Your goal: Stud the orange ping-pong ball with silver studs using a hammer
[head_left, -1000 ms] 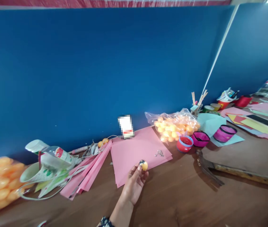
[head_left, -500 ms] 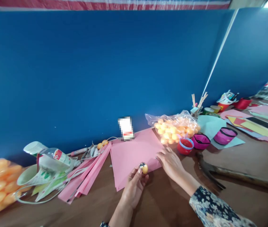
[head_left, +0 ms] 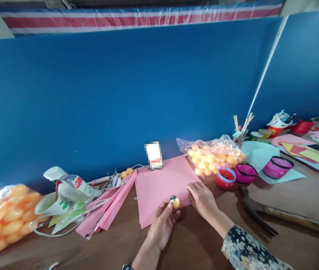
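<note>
A small yellow-orange ball (head_left: 174, 202) with a shiny, mirror-like patch sits pinched in the fingertips of my left hand (head_left: 163, 223), just above the near edge of a pink paper sheet (head_left: 159, 183). My right hand (head_left: 203, 198) lies palm down at the sheet's right edge, its bent fingers resting on the paper. Its thumb and fingertips are partly hidden, and nothing shows in it. Beyond my right hand is a clear plastic bag of orange balls (head_left: 214, 155).
Right of my hands stand a red cup with a blue rim (head_left: 225, 178), magenta fabric rings (head_left: 277, 167) and a hammer-like tool (head_left: 289, 213). Left lie pink paper strips (head_left: 111, 210), a paper cup (head_left: 47, 205) and another ball bag (head_left: 7, 215). A blue partition (head_left: 120, 93) rises behind.
The view has tilted up and shifted slightly. My right hand's fingers have drawn in and settled lower on the paper's edge. My left hand still holds the ball in nearly the same spot.
</note>
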Demonstrator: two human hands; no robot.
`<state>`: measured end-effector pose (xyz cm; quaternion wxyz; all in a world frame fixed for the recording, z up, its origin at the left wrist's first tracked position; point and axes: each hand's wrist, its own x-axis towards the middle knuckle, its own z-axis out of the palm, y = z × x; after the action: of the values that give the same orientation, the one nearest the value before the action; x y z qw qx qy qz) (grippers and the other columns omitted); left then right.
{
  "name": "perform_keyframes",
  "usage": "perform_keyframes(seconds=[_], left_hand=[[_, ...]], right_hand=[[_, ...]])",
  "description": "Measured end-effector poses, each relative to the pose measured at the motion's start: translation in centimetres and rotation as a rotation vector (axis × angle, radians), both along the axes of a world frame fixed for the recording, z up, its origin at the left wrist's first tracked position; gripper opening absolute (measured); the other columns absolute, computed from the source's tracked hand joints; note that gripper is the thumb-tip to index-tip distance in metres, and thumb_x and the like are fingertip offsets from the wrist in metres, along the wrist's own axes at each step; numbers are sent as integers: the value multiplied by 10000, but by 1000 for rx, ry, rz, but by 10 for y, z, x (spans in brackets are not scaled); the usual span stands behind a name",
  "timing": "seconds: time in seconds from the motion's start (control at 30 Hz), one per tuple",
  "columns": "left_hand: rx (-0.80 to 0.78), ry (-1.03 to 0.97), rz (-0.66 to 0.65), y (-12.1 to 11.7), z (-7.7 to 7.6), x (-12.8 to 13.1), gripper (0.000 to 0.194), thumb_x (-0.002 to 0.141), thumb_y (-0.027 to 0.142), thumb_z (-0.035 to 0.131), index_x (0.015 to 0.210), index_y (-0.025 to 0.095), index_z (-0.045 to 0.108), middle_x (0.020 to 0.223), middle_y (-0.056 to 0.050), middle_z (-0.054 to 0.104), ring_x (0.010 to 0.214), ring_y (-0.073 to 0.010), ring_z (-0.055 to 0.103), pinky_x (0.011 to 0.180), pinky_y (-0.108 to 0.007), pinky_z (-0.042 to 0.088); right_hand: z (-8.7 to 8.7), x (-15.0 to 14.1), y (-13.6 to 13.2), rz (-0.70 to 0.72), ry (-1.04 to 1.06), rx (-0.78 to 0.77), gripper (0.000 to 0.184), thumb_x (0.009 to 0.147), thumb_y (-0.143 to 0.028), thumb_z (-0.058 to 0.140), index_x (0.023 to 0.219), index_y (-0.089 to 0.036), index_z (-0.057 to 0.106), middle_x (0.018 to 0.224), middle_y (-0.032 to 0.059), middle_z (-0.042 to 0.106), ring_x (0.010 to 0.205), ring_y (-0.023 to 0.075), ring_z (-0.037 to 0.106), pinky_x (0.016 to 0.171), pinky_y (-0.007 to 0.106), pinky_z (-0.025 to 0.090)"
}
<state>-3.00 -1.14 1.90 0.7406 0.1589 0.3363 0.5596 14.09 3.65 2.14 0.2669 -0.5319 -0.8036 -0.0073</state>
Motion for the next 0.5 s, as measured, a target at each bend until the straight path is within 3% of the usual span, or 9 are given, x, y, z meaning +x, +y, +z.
perform_keyframes(seconds=[0.13, 0.23, 0.4, 0.5], left_hand=[[20, -6, 10, 1, -8, -2, 202, 735, 179, 645, 937, 169, 640, 917, -55, 681, 814, -129, 623, 757, -250, 484], [45, 4, 18, 2, -12, -1, 302, 751, 189, 631, 1049, 212, 588, 972, -52, 664, 830, -122, 618, 736, -240, 487], [65, 38, 95, 2, -15, 2, 261, 737, 230, 647, 993, 203, 606, 882, -24, 667, 735, -101, 618, 667, -209, 491], [88, 45, 118, 0, -12, 4, 314, 734, 247, 648, 1042, 200, 603, 943, -38, 665, 808, -124, 623, 744, -242, 492]], right_hand=[[-4, -11, -6, 81, 356, -47, 125, 823, -114, 442, 860, -187, 536, 788, 40, 610, 741, 178, 567, 668, 275, 446], [-8, -17, -11, 90, 558, -107, 78, 826, -154, 456, 860, -192, 515, 753, 28, 613, 665, 163, 579, 598, 256, 464], [-11, -21, -15, 103, 683, -129, 84, 830, -217, 484, 817, -191, 563, 779, 47, 639, 723, 185, 607, 619, 270, 486], [-10, -23, -18, 121, 748, -171, 106, 831, -230, 496, 840, -191, 594, 813, 51, 661, 760, 185, 619, 653, 273, 498]])
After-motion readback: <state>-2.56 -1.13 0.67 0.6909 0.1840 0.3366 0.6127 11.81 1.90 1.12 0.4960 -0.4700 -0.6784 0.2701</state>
